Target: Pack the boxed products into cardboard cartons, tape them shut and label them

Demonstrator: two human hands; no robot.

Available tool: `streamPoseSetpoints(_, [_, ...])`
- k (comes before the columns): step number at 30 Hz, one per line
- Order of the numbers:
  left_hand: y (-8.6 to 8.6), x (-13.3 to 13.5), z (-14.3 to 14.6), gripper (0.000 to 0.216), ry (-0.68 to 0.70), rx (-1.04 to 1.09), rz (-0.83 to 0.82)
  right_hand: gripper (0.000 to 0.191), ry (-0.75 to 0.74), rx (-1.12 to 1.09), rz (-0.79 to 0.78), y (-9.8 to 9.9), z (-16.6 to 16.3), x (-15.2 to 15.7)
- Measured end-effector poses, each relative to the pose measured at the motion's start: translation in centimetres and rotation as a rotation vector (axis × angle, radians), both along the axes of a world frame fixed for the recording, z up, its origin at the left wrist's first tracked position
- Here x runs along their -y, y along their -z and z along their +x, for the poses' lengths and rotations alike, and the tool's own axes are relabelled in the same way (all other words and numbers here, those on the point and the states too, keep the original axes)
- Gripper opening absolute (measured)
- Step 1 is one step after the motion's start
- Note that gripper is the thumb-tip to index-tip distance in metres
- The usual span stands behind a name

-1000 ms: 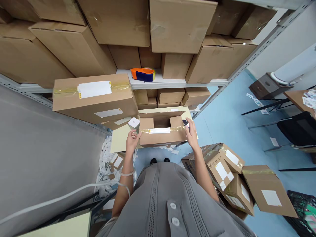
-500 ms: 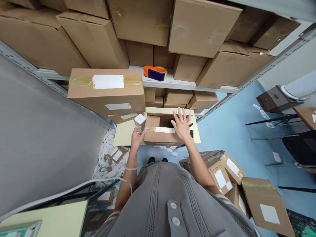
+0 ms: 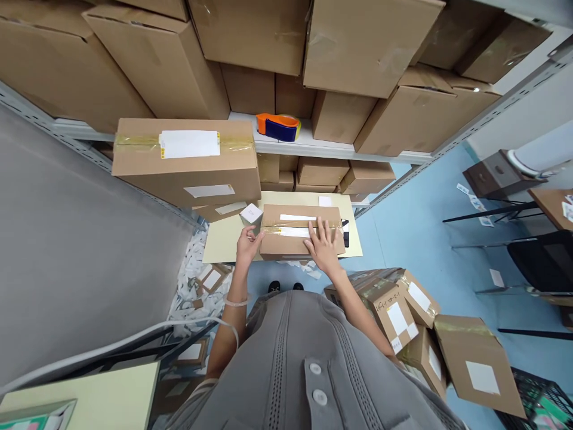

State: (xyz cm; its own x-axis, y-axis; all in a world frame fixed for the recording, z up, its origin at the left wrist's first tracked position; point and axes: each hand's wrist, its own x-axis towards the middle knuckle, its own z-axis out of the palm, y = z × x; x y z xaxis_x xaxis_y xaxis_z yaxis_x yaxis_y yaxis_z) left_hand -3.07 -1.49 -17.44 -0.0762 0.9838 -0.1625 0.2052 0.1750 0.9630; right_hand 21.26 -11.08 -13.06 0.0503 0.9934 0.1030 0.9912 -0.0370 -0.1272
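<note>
A small cardboard box [image 3: 286, 230] with white labels and yellowish tape lies on a pale yellow table [image 3: 219, 242], its top flaps folded shut. My right hand [image 3: 323, 246] lies flat and open on the closed flaps, fingers spread. My left hand [image 3: 248, 245] rests against the box's left end, fingers curled at its corner. A small white cube-like box [image 3: 251, 213] stands just beyond my left hand. A dark flat object [image 3: 345, 232] peeks out at the box's right end.
A larger taped box [image 3: 185, 161] juts out from the shelf on the left. An orange and blue tape dispenser [image 3: 277, 126] sits on the shelf among stacked cartons. Several labelled boxes [image 3: 421, 328] lie on the blue floor to my right. Paper scraps litter the floor left.
The box was open a second ago. My right hand came from its right end over the top and pressed the flaps down; the box is now closed. My left hand stayed at the left end.
</note>
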Motion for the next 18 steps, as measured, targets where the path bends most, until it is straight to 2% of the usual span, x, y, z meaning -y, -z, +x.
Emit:
streamPoseSetpoints(5, [-0.6, 0.2, -0.1, 0.047, 0.021, -0.15, 0.008, 0.062, 0.018, -0.008, -0.024, 0.7, -0.3, 0.0])
streamPoseSetpoints(7, [-1.7, 0.9, 0.4, 0.046, -0.002, -0.349, 0.098, 0.062, 0.018, -0.008, -0.024, 0.8, -0.5, -0.1])
streamPoseSetpoints(9, [-3.1, 2.0, 1.7, 0.046, 0.001, -0.592, 0.254, 0.063, 0.015, -0.009, -0.016, 0.9, -0.5, 0.0])
streamPoseSetpoints(11, [-4.2, 3.3, 3.6, 0.048, 0.117, -0.766, 0.419, 0.063, 0.014, -0.009, -0.005, 1.1, -0.5, 0.0])
streamPoseSetpoints(13, [-4.7, 4.5, 5.7, 0.051, 0.328, -0.855, 0.536, 0.063, 0.016, -0.004, 0.003, 1.3, -0.5, 0.0])
streamPoseSetpoints(15, [-4.5, 5.3, 7.6, 0.054, 0.509, -0.907, 0.6, 0.062, 0.011, 0.005, 0.008, 1.4, -0.4, 0.0])
streamPoseSetpoints(18, [-3.6, 5.8, 9.1, 0.056, 0.614, -0.946, 0.611, 0.061, -0.008, 0.019, 0.012, 1.3, -0.4, 0.1])
